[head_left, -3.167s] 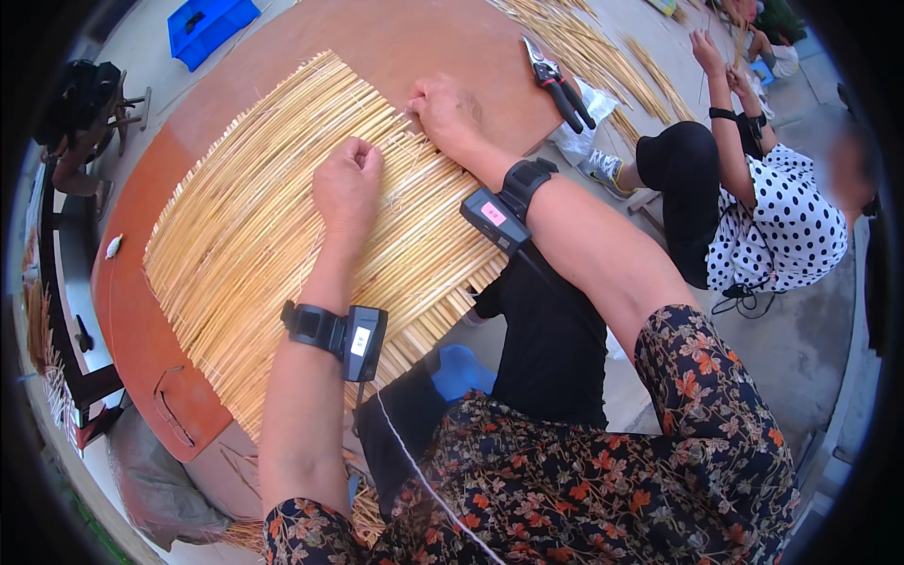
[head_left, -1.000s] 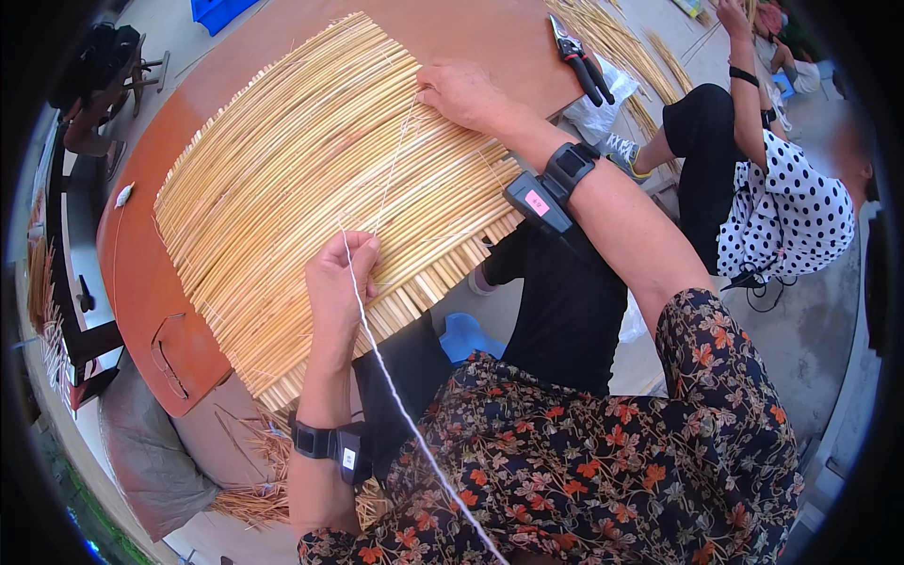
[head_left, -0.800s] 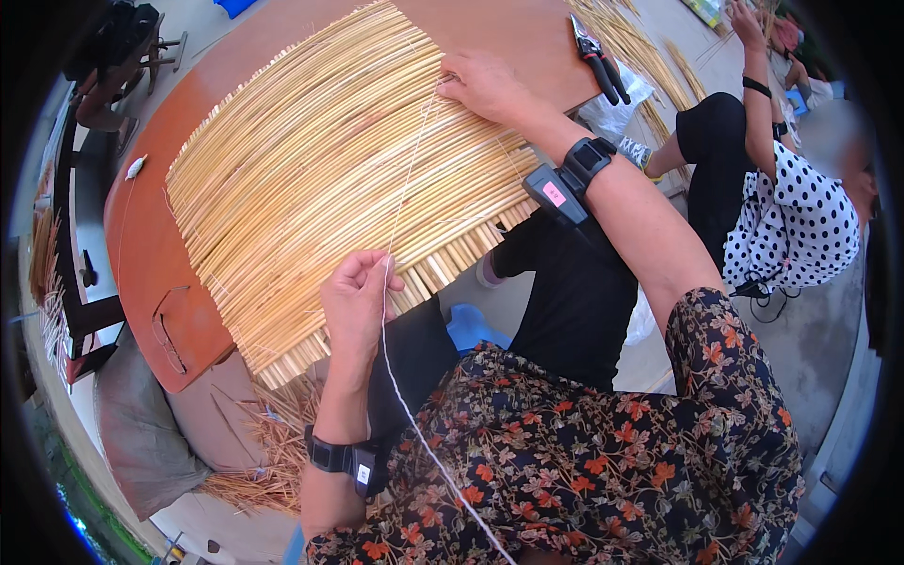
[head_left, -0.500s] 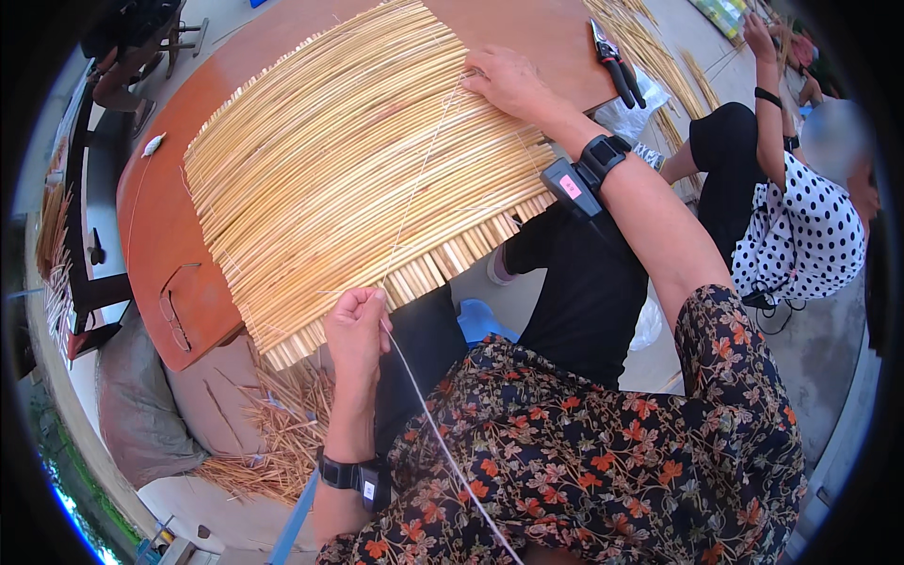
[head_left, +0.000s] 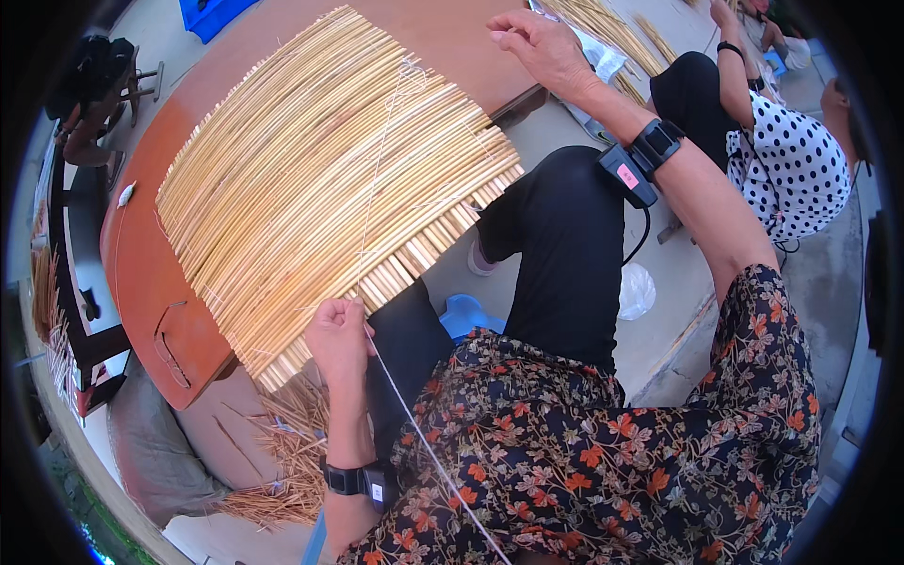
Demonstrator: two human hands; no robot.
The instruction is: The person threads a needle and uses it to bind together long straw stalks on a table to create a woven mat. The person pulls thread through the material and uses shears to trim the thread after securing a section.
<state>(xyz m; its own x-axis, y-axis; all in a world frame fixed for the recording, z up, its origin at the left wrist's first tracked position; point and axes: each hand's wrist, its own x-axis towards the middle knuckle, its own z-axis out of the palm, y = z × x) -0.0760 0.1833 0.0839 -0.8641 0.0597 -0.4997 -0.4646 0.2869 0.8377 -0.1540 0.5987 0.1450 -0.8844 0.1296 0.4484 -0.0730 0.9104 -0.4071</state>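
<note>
A mat of straw-coloured reed stalks (head_left: 311, 179), laid side by side and bound with thin white string, lies on the reddish-brown table. At its near edge, my left hand (head_left: 339, 337) is closed in a pinch on a white string (head_left: 424, 428). That string runs down across my shirt, and a thin strand stretches from the pinch over the mat to a loose tangle of string (head_left: 410, 80) near the far edge. My right hand (head_left: 546, 55) is raised beyond the mat's far right corner, fingers loosely apart, with nothing visible in them.
Eyeglasses (head_left: 169, 348) and a small white string bundle (head_left: 126, 194) rest on the table (head_left: 141, 273) at left. Loose reeds (head_left: 282, 452) are heaped below it. A person in a polka-dot top (head_left: 796, 179) sits at right. A blue bin (head_left: 212, 17) stands far off.
My right hand has let go at the mat's far edge and moved right, off the mat; loose string now lies there. The pruning shears have gone from view. My left hand keeps its pinch.
</note>
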